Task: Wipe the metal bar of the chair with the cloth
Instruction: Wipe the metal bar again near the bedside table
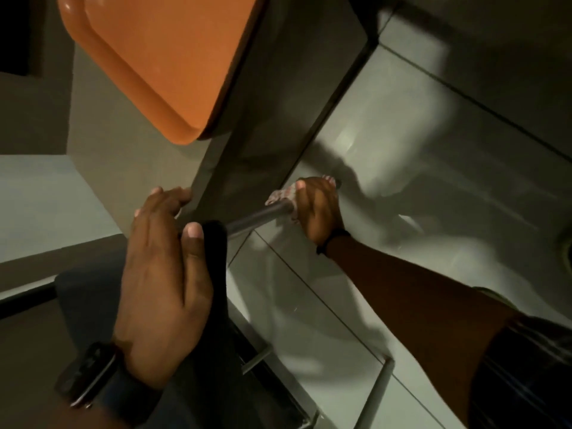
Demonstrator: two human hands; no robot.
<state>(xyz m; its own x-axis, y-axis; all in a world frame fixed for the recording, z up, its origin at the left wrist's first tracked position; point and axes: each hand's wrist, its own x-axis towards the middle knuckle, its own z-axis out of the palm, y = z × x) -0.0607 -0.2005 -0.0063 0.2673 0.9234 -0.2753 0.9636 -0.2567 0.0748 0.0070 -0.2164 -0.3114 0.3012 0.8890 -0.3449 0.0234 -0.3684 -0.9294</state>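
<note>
A grey metal bar [260, 215] of the chair runs from under the dark padded chair part [216, 274] out to the right and away from me. My right hand [318, 209] is wrapped around the bar's far end, with a pale patterned cloth [283, 195] pressed between palm and metal. My left hand [164, 267] lies on top of the dark chair part, thumb over its edge, fingers stretched forward and resting flat. A dark watch sits on the left wrist and a dark band on the right.
An orange plastic seat or tray [161, 66] hangs at the upper left. A dark vertical panel [272, 119] stands right behind the bar. Glossy pale floor tiles [402, 150] spread to the right. More chair frame tubes [376, 394] show at the bottom.
</note>
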